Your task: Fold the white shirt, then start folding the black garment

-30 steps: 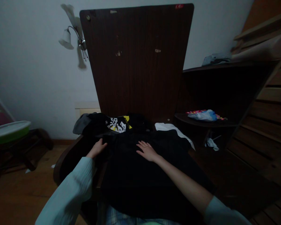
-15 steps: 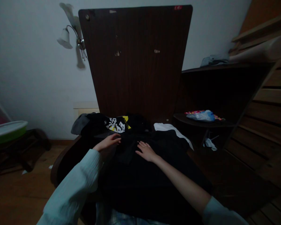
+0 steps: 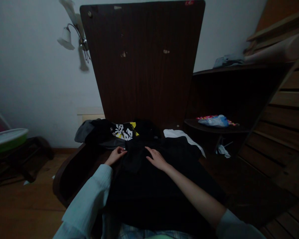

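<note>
A black garment (image 3: pixel 161 189) is spread before me, with a smaller flap (image 3: pixel 134 162) of dark cloth folded over its left side. Its exact kind is hard to make out in the dim light. At the left edge of that flap, my left hand (image 3: pixel 116 155) pinches the cloth between thumb and fingers. My right hand (image 3: pixel 157 160) lies on the garment to the right of the flap, fingers stretched out and thumb apart. Behind both hands is another black piece of clothing (image 3: pixel 149 129) with a white and yellow print. White cloth (image 3: pixel 183 135) shows beyond the garment at the right.
A dark wooden panel (image 3: pixel 144 66) stands upright behind the clothes. To the right, a corner shelf (image 3: pixel 196 125) bears a plastic bag (image 3: pixel 215 121). A curved dark wooden edge (image 3: pixel 62 172) bounds the left side. A green basin (image 3: pixel 12 141) sits on a stool at far left.
My left hand has closed into a pinch at the cloth's edge and shifted slightly left and down. The flap's left edge has drawn in, baring dark wood. My right hand's fingers have drawn together somewhat.
</note>
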A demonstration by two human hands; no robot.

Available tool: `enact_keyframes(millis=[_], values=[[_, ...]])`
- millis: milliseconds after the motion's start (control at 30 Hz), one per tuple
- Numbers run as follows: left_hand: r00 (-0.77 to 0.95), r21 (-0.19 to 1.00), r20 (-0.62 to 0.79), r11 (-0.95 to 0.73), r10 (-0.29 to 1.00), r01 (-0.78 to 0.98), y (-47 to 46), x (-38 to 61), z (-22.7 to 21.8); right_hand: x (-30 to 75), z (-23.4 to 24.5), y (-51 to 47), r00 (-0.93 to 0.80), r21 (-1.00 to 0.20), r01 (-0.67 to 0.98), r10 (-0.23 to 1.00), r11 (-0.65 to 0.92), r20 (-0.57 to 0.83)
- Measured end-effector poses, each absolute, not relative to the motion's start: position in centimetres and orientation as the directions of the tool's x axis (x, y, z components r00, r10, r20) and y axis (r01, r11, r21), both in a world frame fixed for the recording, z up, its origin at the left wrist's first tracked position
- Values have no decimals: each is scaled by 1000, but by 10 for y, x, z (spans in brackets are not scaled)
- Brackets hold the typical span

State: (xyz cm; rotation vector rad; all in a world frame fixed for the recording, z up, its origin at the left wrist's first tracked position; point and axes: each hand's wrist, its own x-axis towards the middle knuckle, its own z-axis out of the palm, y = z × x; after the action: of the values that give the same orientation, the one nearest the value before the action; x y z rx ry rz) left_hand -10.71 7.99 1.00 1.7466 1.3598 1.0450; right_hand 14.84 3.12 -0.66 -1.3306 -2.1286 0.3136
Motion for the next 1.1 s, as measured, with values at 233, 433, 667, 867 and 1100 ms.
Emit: enact_keyframes(millis=[233, 433, 667, 867, 1100], values=[[147, 932, 145, -185, 978, 313, 84, -108, 0, 146, -8, 33, -323, -470, 730, 856, 497, 404], [102, 930, 173, -197, 980, 311, 86, -111, -3, 148, 0, 26, -208, -557, 650, 825, 517, 525], [164, 925, 190, -233, 968, 301, 92, -115, -9, 152, -4, 28, -84, -566, 720, 859, 402, 505], [298, 933, 166, -247, 940, 261, 84, -114, -2, 152, -3, 31, -138, -629, 653, 883, 422, 450], [293, 891, 165, -270, 942, 365, 79, -110, 9, 152, -2, 31, -245, -596, 658, 879, 461, 409]])
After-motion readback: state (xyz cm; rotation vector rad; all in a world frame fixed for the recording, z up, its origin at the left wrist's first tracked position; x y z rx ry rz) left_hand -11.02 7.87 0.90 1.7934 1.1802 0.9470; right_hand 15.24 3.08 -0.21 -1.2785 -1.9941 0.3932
